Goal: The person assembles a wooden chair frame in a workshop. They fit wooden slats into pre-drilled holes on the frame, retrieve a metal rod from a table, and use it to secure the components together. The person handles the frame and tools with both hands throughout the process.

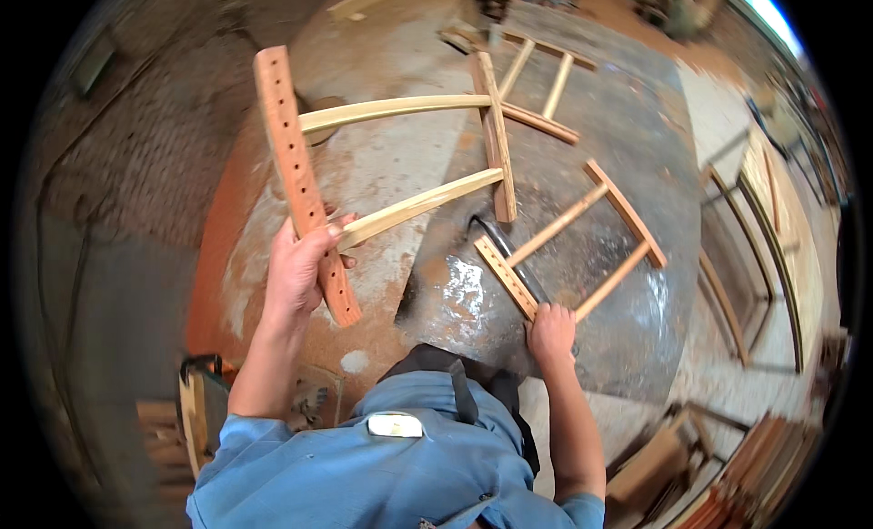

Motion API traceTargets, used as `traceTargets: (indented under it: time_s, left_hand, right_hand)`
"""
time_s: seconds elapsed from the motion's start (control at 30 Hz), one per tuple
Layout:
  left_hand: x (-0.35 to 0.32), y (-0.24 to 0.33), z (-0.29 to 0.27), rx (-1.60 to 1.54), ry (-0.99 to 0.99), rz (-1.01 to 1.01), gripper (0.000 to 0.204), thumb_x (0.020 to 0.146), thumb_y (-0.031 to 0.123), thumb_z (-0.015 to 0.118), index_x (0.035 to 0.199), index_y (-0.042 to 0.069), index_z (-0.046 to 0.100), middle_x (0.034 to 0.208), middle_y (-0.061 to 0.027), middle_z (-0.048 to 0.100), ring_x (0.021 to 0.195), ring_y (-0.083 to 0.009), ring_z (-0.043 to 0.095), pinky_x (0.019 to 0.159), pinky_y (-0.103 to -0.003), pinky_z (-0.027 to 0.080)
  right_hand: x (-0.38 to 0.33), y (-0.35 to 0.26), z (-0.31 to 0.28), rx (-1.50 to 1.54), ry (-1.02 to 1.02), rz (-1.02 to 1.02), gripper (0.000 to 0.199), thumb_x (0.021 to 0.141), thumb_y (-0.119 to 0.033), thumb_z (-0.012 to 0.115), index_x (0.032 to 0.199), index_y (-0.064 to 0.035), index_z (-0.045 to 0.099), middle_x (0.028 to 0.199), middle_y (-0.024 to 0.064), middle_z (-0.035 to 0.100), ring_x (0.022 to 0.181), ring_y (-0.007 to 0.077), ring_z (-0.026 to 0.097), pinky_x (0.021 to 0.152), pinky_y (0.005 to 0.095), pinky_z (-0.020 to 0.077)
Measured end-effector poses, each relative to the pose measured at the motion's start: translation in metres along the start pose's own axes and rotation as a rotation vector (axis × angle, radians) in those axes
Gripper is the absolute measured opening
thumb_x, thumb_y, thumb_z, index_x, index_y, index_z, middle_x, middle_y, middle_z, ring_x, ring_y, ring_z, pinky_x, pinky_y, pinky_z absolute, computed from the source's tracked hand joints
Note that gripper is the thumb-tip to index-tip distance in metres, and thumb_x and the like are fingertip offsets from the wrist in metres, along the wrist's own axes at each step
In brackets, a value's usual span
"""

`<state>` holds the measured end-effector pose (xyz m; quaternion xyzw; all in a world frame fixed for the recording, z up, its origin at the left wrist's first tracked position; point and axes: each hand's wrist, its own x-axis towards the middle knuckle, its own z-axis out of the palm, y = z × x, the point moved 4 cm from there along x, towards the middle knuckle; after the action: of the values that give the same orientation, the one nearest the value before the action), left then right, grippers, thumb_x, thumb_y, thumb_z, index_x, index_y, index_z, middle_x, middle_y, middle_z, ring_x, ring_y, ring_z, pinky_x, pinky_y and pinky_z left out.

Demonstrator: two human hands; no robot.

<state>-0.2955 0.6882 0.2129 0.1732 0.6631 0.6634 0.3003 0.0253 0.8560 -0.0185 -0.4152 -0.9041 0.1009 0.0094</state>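
Note:
My left hand [305,261] is closed round the drilled rail of a wooden frame [289,133], which is held up and tilted above the table. A row of small dark holes runs along this reddish rail. Two pale, slightly curved crosspieces join it to a second rail. My right hand [551,333] is closed at the near end of a smaller-looking wooden frame's drilled rail [505,276], low over the metal tabletop. My fingers cover that corner joint. Next to the same rail, a black bar with a hooked end [496,233] passes partly behind it.
A third wooden frame [550,83] lies farther back on the dark metal tabletop [627,338]. Curved chair-like frames [773,247] stand at the right. Stacked wooden pieces [755,465] fill the lower right. A curved wood strip [373,0] lies at the far left of the table.

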Motion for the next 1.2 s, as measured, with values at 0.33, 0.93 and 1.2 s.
traceTargets:
  time_s: [0.33,0.93,1.2]
  left_hand:
    - [-0.099,0.035,0.023,0.264,0.327,0.170,0.046,0.082,0.019,0.061,0.123,-0.001,0.049,0.106,-0.0149,0.066,0.083,-0.0203,0.064,0.067,-0.031,0.051]
    - [-0.116,0.010,0.129,0.095,-0.231,-0.143,0.050,0.069,0.017,0.066,0.113,-0.002,0.050,0.095,-0.0227,0.069,0.071,-0.0206,0.067,0.048,-0.027,0.054]
    - [-0.104,0.012,0.158,0.133,-0.343,-0.259,0.051,0.066,0.015,0.065,0.112,-0.003,0.050,0.093,-0.0236,0.069,0.068,-0.0216,0.068,0.046,-0.029,0.054]
  right_hand:
    - [0.002,0.075,-0.182,0.380,-0.137,-0.054,0.033,0.084,-0.030,0.066,0.096,0.0003,0.057,0.085,0.0247,0.066,0.084,0.0409,0.064,0.072,0.0482,0.0520]
    - [0.005,0.236,-0.330,1.138,-0.077,0.115,0.031,0.085,-0.025,0.069,0.093,0.0011,0.054,0.071,0.0043,0.058,0.062,0.0119,0.057,0.060,0.0262,0.0483]
    - [-0.011,0.251,-0.333,1.201,-0.107,0.164,0.028,0.087,-0.021,0.068,0.094,0.0015,0.054,0.071,0.0033,0.055,0.062,0.0113,0.057,0.060,0.0264,0.0483]
